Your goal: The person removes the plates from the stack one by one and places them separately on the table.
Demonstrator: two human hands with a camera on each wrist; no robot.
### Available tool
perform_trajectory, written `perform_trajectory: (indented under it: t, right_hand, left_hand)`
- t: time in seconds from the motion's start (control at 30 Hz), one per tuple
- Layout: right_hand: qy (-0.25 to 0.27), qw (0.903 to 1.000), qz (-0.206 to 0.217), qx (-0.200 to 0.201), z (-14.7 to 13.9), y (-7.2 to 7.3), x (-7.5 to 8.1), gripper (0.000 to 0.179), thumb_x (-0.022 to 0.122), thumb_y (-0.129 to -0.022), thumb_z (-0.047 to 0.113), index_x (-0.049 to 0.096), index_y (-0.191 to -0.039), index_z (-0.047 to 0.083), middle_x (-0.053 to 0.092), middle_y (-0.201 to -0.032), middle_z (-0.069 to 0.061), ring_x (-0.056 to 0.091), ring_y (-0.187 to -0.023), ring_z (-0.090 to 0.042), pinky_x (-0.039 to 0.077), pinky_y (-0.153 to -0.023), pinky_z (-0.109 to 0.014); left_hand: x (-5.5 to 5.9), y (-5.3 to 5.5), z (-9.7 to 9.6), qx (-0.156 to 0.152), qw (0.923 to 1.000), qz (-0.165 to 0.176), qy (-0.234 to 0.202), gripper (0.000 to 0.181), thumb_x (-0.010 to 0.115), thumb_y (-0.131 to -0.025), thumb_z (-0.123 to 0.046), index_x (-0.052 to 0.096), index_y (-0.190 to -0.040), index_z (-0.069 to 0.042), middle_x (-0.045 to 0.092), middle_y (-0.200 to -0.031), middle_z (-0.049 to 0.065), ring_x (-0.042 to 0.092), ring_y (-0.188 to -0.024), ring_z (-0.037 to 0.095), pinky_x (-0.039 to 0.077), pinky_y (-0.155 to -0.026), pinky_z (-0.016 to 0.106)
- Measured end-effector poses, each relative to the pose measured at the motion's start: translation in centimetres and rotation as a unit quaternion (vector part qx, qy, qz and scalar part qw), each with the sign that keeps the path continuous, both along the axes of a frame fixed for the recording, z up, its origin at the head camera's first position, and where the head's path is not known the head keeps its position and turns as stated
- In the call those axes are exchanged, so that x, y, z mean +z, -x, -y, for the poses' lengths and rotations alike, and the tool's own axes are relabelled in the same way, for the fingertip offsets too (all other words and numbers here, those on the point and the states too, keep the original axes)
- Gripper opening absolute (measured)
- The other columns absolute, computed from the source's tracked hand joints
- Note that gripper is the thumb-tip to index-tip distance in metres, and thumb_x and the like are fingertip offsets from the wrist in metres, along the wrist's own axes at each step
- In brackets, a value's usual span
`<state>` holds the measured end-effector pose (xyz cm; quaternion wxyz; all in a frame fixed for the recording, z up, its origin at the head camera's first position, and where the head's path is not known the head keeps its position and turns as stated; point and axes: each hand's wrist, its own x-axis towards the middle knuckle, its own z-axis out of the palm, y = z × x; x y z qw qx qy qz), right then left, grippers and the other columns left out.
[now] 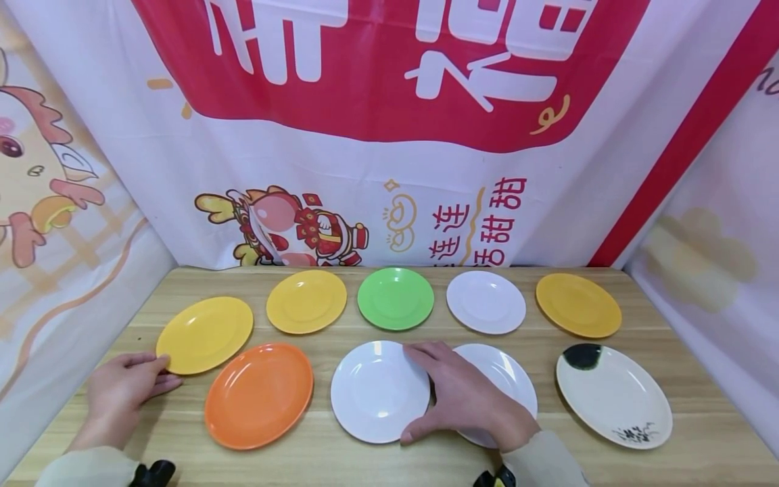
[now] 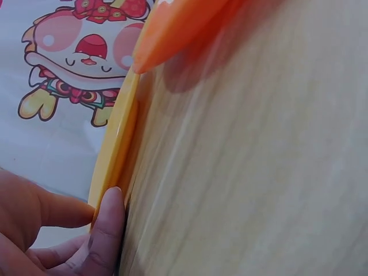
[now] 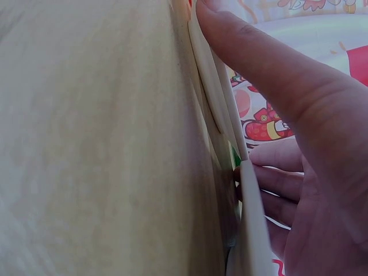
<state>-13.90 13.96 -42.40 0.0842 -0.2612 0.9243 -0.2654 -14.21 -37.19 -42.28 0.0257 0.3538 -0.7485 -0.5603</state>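
At the left, a yellow plate [image 1: 205,335] lies on the wooden table, and my left hand [image 1: 122,387] pinches its near-left rim. The left wrist view shows the thumb and a finger meeting at the edge of this yellow plate [image 2: 117,144]. My right hand [image 1: 459,392] spans the right side of a white plate [image 1: 380,392] in the front row, with the thumb at the near rim and fingers at the far rim. A second white plate [image 1: 508,375] is partly hidden beneath that hand. Between the hands sits an orange plate [image 1: 260,396].
Along the back stand a yellow plate [image 1: 307,302], a green plate [image 1: 395,299], a white plate [image 1: 485,302] and a darker yellow plate [image 1: 578,305]. A cream plate [image 1: 615,396] with a dark patch lies front right. Printed cloth [image 1: 377,169] hangs around the table [image 1: 341,467].
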Motion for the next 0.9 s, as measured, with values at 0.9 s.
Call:
perform_trajectory:
  t: [0.9]
  right_hand:
    - [-0.002,1.0,0.001,0.0,0.0,-0.1,0.1,0.13,0.094,-0.057,0.078,0.048,-0.163,0.019,0.05,-0.164,0.003,0.046,-0.152,-0.019,0.043,-0.127,-0.046]
  left_hand:
    - [1.1,-1.2,0.3,0.058,0.9948,-0.044,-0.072,0.012,0.056,-0.106,-0.006,0.057,-0.118,-0.005,0.067,-0.071,-0.01,0.075,-0.063,0.006,0.068,-0.07,0.028]
